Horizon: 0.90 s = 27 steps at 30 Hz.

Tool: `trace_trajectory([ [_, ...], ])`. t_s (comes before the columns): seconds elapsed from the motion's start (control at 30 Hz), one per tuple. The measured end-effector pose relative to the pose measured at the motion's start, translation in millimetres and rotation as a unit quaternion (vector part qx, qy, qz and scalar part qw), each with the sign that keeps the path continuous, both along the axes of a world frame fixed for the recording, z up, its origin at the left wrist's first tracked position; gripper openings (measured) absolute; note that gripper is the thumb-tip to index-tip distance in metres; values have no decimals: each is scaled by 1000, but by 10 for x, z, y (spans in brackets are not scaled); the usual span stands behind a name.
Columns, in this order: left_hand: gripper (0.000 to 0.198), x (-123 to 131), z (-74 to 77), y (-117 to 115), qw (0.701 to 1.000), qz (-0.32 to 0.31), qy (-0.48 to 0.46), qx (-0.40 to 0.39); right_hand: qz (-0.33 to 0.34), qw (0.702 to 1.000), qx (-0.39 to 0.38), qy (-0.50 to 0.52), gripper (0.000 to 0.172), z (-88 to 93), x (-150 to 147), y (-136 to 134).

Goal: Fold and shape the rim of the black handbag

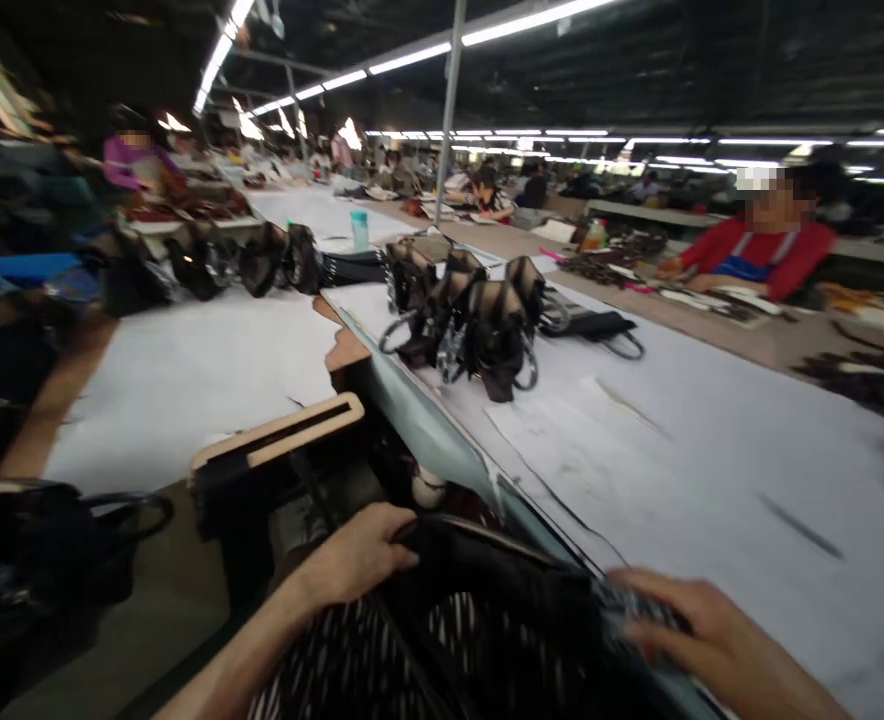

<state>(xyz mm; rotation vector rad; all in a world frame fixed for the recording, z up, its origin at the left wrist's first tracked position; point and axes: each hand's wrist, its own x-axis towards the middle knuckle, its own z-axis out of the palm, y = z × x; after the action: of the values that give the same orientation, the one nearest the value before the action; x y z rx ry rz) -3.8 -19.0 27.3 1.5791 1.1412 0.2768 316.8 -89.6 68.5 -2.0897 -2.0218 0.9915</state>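
Note:
A black bag (517, 580) is right in front of me, low in the view, its lower part over a black-and-white patterned area. My left hand (363, 555) is closed on the left end of the bag's upper edge, thumb on top. At the other end, my right hand (682, 620) closes around a part wrapped in clear plastic (629, 605), which looks like the bag's handle. Motion blurs the right fingers a little. Just beyond my left hand stands a wooden slotted frame (284, 435) with black material below it.
White-covered tables (712, 480) lie ahead and to the right. Several dark bags (479, 320) with plastic-wrapped handles stand on one. More dark bags (202, 260) line the left table's far side. A teal cup (359, 230) stands behind. A person in red (772, 250) sits across at right.

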Motion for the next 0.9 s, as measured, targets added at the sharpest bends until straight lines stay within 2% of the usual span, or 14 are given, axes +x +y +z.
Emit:
trace_trajectory([
  [0.07, 19, -4, -18, -16, 999, -36, -23, -32, 16, 991, -91, 95, 20, -33, 100, 132],
  [0.13, 20, -2, -79, -60, 997, -48, -8, -57, 27, 978, -156, 136, 18, -98, 121, 217],
  [0.17, 21, 1, -118, -89, 997, -47, 6, -64, 27, 976, -164, 140, 19, -126, 98, 231],
  [0.23, 23, 6, -194, -141, 997, -41, 33, -64, 28, 985, -132, 106, 26, -152, 15, 213],
  [0.37, 27, 29, -260, -175, 996, -56, 67, -8, 30, 999, -10, 7, 48, -95, -173, 139],
  [0.43, 30, 51, -247, -180, 994, -64, 84, 12, 48, 999, 13, 0, 44, -65, -265, 139],
  [0.57, 37, 79, -191, -229, 990, -68, 118, 25, 88, 996, 2, -16, 18, -106, -399, 178],
  [0.6, 40, 75, -177, -249, 989, -65, 129, 26, 96, 995, -5, -26, 16, -130, -401, 184],
  [0.73, 56, 12, -149, -332, 989, -60, 131, 17, 96, 992, -40, -65, 38, -203, -258, 201],
  [0.83, 62, -30, -192, -362, 993, -67, 97, 18, 88, 992, -62, -62, 42, -222, -132, 228],
  [0.9, 65, -29, -243, -355, 992, -54, 112, 34, 94, 992, -57, -59, 43, -236, -104, 246],
])
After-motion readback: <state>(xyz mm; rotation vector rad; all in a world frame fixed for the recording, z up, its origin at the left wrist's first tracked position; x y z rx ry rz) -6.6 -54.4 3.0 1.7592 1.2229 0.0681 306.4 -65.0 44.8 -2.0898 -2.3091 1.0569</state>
